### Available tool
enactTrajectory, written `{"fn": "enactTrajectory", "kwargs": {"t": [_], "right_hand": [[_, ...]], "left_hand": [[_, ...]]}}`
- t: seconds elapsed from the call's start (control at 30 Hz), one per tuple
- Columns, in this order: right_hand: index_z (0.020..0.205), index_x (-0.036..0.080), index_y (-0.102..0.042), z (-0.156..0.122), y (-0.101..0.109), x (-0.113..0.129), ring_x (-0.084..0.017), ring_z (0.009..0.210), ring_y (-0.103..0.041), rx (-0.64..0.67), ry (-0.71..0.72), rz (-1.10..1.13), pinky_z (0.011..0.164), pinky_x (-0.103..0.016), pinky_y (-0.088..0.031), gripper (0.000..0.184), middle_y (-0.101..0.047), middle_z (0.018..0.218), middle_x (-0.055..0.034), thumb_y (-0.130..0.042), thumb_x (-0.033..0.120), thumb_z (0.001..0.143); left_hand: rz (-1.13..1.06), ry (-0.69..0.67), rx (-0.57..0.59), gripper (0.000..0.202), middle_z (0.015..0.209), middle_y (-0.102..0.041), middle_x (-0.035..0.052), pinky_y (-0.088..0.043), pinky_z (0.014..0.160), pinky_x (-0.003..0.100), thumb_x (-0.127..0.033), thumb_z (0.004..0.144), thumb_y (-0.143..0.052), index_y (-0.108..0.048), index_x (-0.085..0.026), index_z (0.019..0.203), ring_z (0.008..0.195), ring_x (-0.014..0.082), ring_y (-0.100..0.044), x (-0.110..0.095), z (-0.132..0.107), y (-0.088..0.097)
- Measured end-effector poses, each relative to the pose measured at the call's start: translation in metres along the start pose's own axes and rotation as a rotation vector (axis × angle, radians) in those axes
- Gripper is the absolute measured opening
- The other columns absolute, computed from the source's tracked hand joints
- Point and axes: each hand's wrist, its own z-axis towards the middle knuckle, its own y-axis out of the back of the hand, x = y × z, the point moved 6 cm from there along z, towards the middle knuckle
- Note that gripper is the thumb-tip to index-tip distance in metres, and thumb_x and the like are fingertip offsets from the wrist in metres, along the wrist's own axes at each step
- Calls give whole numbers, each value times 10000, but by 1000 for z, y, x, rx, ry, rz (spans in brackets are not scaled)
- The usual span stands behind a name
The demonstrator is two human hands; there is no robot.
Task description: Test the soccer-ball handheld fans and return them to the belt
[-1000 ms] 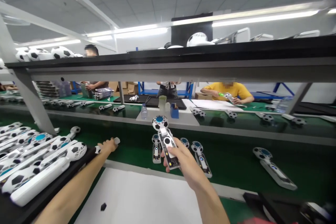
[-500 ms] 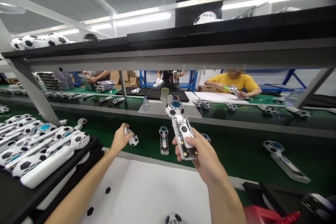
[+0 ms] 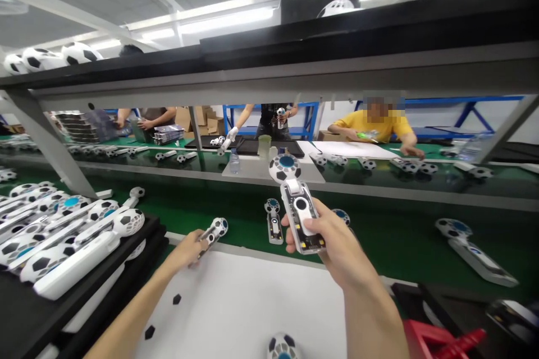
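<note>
My right hand [image 3: 326,230] is closed round the clear handle of a soccer-ball-headed device [image 3: 303,216], held upright above the green belt. Its ball head has a blue disc, and a board with yellow parts shows through the handle. My left hand [image 3: 191,249] grips a second device of the same kind [image 3: 213,233], tilted with its ball end up and to the right, at the near edge of the belt. Between the two hands, another such device [image 3: 274,227] lies on the belt. Below my hands is a white sheet [image 3: 240,303] with black pentagon pieces [image 3: 177,299] on it.
Trays at left hold rows of white ball-headed devices [image 3: 84,258]. A device [image 3: 475,252] lies on the belt [image 3: 391,235] at right, near a red holder [image 3: 425,339]. A shelf beam [image 3: 269,73] crosses overhead. Co-workers, one in a yellow top [image 3: 383,123], work across the line.
My left hand has come back toward the sheet, and its device has turned so its board side shows. The right hand keeps its grip. The co-worker in yellow has reached down to the far belt.
</note>
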Motion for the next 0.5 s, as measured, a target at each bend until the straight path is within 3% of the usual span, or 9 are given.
{"fn": "enactTrajectory", "kwargs": {"t": [0.13, 0.23, 0.37, 0.5], "right_hand": [[1124, 198, -561, 4, -5, -3, -188, 669, -692, 176, 13, 115, 606, -329, -598, 325, -709, 959, -70, -645, 260, 817], [1104, 194, -618, 6, -12, -5, -209, 709, -723, 261, 21, 228, 590, -319, -612, 316, -720, 987, -76, -674, 270, 802], [1062, 178, -703, 9, -20, -7, -188, 701, -730, 318, 61, 390, 554, -257, -600, 303, -734, 953, -74, -643, 301, 791], [1043, 193, -722, 7, -29, -5, -149, 621, -704, 412, 141, 490, 479, -200, -550, 295, -734, 927, -62, -582, 324, 819]], "left_hand": [[-347, 5, 122, 299, 737, -639, 67, -273, 347, 210, -266, 741, -544, -548, -113, 997, 427, 123, -491, -15, -12, -12], [-624, -64, 242, 321, 889, -651, 83, -346, 397, 194, -303, 821, -499, -532, -117, 1081, 475, 78, -474, -51, -33, -15], [-909, -148, 388, 370, 905, -614, 60, -330, 360, 135, -281, 899, -388, -551, -92, 1172, 468, 34, -419, -100, -60, -16], [-1294, -245, 700, 391, 942, -650, 74, -380, 336, 107, -228, 916, -428, -553, -50, 1242, 486, 36, -515, -127, -86, -24]]}}
